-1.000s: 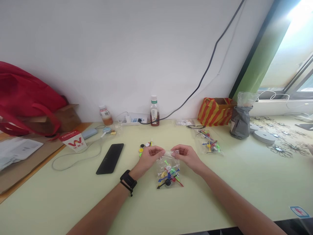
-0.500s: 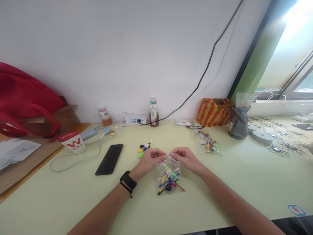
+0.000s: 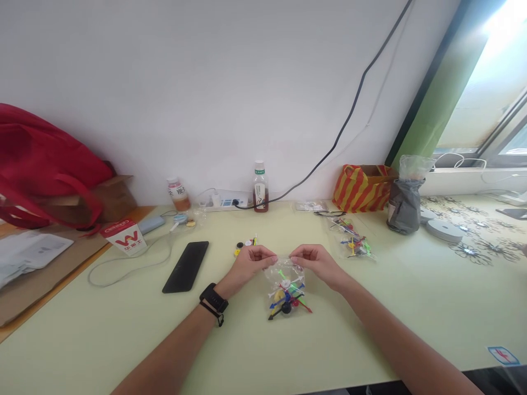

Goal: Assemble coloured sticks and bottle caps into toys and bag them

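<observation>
A clear plastic bag [image 3: 287, 293] with small coloured plastic arrows and round pieces inside hangs or rests in front of me, its top edge toward my fingers. My left hand [image 3: 252, 263] pinches the top left corner between thumb and fingers. The top right corner is pinched by my right hand [image 3: 316, 264]. Just behind my left hand lie loose round pieces [image 3: 239, 246] and thin sticks, partly hidden by it. A black watch [image 3: 214, 299] is on my left wrist.
Left of my hands lies a black phone [image 3: 186, 266]. Filled bags [image 3: 356, 244] lie to the right, before a striped bag [image 3: 362, 187]. A drink bottle [image 3: 261, 189] stands by the wall, near a power strip [image 3: 226, 204]. Grey discs [image 3: 444, 230] are stacked farther right.
My hands have moved apart, spreading the bag's top edge between them. The bag has shifted slightly upward in view, and my left hand covers more of the loose pieces.
</observation>
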`<state>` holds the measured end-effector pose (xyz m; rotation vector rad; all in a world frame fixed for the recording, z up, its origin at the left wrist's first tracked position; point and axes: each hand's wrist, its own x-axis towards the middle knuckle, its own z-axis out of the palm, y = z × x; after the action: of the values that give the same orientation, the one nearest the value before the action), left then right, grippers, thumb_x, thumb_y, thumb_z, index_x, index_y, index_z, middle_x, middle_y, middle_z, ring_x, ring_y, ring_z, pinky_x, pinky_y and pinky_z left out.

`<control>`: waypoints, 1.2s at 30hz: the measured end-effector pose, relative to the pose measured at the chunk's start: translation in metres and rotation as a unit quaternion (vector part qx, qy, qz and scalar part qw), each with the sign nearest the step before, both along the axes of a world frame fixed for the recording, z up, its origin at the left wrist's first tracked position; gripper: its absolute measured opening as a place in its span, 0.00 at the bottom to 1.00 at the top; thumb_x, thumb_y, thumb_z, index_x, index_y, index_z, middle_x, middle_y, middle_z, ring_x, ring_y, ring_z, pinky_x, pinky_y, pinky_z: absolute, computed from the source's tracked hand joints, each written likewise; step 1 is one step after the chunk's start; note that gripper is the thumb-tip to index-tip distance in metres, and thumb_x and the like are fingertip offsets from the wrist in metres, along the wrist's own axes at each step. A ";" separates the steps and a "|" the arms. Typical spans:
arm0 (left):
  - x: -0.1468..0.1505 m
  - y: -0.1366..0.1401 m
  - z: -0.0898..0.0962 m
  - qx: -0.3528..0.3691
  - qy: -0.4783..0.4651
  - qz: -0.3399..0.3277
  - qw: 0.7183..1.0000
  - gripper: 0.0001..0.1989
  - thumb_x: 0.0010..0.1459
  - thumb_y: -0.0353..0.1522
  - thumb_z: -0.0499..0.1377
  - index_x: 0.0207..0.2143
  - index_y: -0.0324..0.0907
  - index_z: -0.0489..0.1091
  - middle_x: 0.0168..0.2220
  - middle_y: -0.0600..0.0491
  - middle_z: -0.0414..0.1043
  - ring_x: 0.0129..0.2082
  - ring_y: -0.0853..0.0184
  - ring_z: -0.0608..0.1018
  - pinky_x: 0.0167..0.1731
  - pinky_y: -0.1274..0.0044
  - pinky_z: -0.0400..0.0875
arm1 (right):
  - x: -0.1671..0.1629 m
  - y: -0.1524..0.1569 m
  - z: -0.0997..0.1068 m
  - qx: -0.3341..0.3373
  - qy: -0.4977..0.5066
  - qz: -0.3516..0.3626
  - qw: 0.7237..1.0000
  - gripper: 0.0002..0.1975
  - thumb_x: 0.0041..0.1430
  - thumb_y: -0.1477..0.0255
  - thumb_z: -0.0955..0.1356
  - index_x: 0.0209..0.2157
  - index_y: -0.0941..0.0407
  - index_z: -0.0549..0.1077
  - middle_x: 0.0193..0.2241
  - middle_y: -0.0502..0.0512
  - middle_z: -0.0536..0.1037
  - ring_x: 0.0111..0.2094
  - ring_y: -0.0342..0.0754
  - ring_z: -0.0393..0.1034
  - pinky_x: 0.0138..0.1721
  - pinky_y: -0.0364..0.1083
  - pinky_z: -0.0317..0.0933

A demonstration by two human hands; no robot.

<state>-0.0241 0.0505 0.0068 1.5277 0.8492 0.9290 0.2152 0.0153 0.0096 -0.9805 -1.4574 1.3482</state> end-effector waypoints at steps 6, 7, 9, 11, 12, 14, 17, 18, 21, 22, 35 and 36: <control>-0.006 0.004 0.004 -0.015 -0.028 0.015 0.999 0.12 0.50 0.36 0.73 0.36 0.40 0.84 0.33 0.48 0.82 0.32 0.67 0.78 0.37 0.75 0.73 | 0.004 0.003 -0.006 -0.052 0.047 -0.046 0.996 0.17 0.49 0.60 0.78 0.39 0.55 0.85 0.29 0.54 0.79 0.32 0.47 0.68 0.37 0.48 0.63; -0.007 0.004 0.003 -0.021 -0.033 0.020 0.999 0.11 0.51 0.35 0.73 0.37 0.40 0.84 0.35 0.47 0.83 0.34 0.66 0.79 0.38 0.74 0.73 | 0.003 0.003 -0.007 -0.064 0.059 -0.057 0.995 0.17 0.48 0.61 0.78 0.39 0.55 0.85 0.29 0.55 0.80 0.33 0.48 0.69 0.38 0.48 0.63; -0.007 0.005 0.002 -0.031 -0.040 0.026 0.998 0.11 0.51 0.35 0.72 0.37 0.40 0.85 0.36 0.46 0.83 0.36 0.64 0.80 0.41 0.74 0.74 | 0.002 0.004 -0.009 -0.076 0.079 -0.070 0.991 0.16 0.48 0.62 0.78 0.38 0.55 0.86 0.30 0.57 0.80 0.34 0.49 0.70 0.39 0.48 0.63; -0.007 0.005 0.001 -0.038 -0.045 0.029 0.998 0.10 0.51 0.35 0.72 0.36 0.40 0.85 0.37 0.45 0.83 0.38 0.63 0.81 0.42 0.73 0.74 | 0.001 0.003 -0.009 -0.065 0.084 -0.069 0.992 0.14 0.49 0.62 0.77 0.36 0.55 0.86 0.31 0.57 0.80 0.35 0.49 0.69 0.39 0.48 0.63; -0.007 0.005 0.001 -0.040 -0.049 0.031 0.998 0.10 0.51 0.35 0.72 0.36 0.40 0.85 0.37 0.45 0.83 0.38 0.62 0.81 0.43 0.73 0.75 | 0.001 0.003 -0.008 -0.051 0.079 -0.065 0.993 0.13 0.50 0.62 0.76 0.36 0.54 0.86 0.31 0.56 0.79 0.35 0.49 0.69 0.39 0.48 0.62; -0.007 0.004 0.001 -0.038 -0.053 0.032 0.997 0.11 0.52 0.36 0.72 0.36 0.39 0.85 0.37 0.44 0.83 0.38 0.62 0.81 0.43 0.72 0.75 | 0.001 0.001 -0.006 -0.014 0.058 -0.055 0.997 0.11 0.53 0.62 0.75 0.35 0.53 0.86 0.32 0.55 0.78 0.35 0.48 0.67 0.39 0.48 0.62; -0.005 0.003 0.000 -0.020 -0.041 0.045 0.998 0.13 0.50 0.38 0.74 0.36 0.39 0.84 0.37 0.45 0.83 0.37 0.62 0.81 0.42 0.73 0.75 | 0.001 -0.001 -0.002 0.032 0.022 -0.052 0.998 0.12 0.56 0.61 0.74 0.36 0.53 0.86 0.32 0.54 0.77 0.34 0.48 0.67 0.39 0.49 0.62; -0.005 0.003 0.000 -0.011 -0.035 0.050 0.998 0.14 0.49 0.38 0.74 0.37 0.39 0.84 0.37 0.46 0.83 0.37 0.62 0.80 0.41 0.73 0.75 | 0.001 -0.001 -0.001 0.042 0.010 -0.055 0.998 0.12 0.56 0.60 0.74 0.36 0.53 0.85 0.33 0.54 0.77 0.34 0.48 0.67 0.39 0.49 0.62; -0.003 0.003 -0.002 0.014 -0.016 0.054 0.998 0.19 0.50 0.39 0.74 0.43 0.40 0.83 0.38 0.47 0.82 0.38 0.63 0.80 0.42 0.73 0.76 | 0.000 -0.001 -0.002 0.055 -0.014 -0.068 0.996 0.16 0.55 0.58 0.76 0.40 0.54 0.83 0.32 0.53 0.77 0.33 0.48 0.67 0.37 0.48 0.61; -0.003 0.003 -0.003 0.024 -0.007 0.049 0.998 0.19 0.51 0.39 0.74 0.44 0.40 0.82 0.38 0.47 0.82 0.38 0.63 0.80 0.42 0.73 0.76 | -0.001 -0.001 -0.003 0.052 -0.017 -0.072 0.996 0.18 0.54 0.58 0.76 0.42 0.54 0.83 0.31 0.52 0.77 0.33 0.48 0.67 0.36 0.48 0.61; -0.002 0.003 -0.001 0.004 -0.022 0.052 0.998 0.14 0.51 0.38 0.73 0.39 0.40 0.84 0.33 0.47 0.83 0.32 0.65 0.80 0.37 0.74 0.75 | 0.000 0.003 -0.006 -0.030 0.044 -0.080 0.995 0.19 0.51 0.57 0.77 0.40 0.55 0.83 0.30 0.53 0.79 0.33 0.48 0.69 0.37 0.48 0.63; -0.002 0.003 -0.001 -0.003 -0.025 0.055 0.998 0.14 0.51 0.37 0.73 0.38 0.40 0.84 0.34 0.47 0.83 0.33 0.64 0.80 0.39 0.74 0.75 | 0.000 0.003 -0.007 -0.046 0.061 -0.080 0.994 0.19 0.50 0.58 0.78 0.40 0.55 0.84 0.30 0.54 0.79 0.33 0.48 0.70 0.38 0.48 0.64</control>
<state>-0.0265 0.0534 0.0062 1.4587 0.9063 1.0385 0.2155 0.0183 0.0026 -1.0322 -1.2085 1.3419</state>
